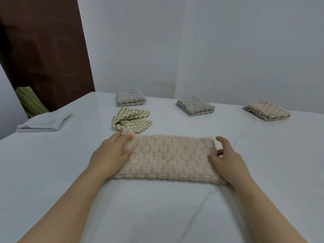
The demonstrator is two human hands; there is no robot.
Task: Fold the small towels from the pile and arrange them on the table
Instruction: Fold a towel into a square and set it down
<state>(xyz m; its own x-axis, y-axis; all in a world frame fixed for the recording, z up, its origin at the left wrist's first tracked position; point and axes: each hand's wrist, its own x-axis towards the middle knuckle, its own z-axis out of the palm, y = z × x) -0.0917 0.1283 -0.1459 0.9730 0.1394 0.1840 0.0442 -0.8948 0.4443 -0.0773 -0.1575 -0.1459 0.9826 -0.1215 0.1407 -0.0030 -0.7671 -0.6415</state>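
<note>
A beige waffle-textured towel (168,156) lies folded into a long strip on the white table (157,207) in front of me. My left hand (112,153) grips its left end, fingers curled over the upper corner. My right hand (226,160) rests on its right end, thumb on top and fingers around the edge. Behind it lies a crumpled green-and-cream checked towel (130,121). Folded towels sit further back: one grey (130,97), another grey (195,106), one beige (266,110), and a white one (43,121) at the left.
A white wall (210,50) rises right behind the table's far edge. A dark brown panel (43,50) and a green bundle (30,100) stand beyond the table's left corner. The table's left edge runs diagonally past the white towel.
</note>
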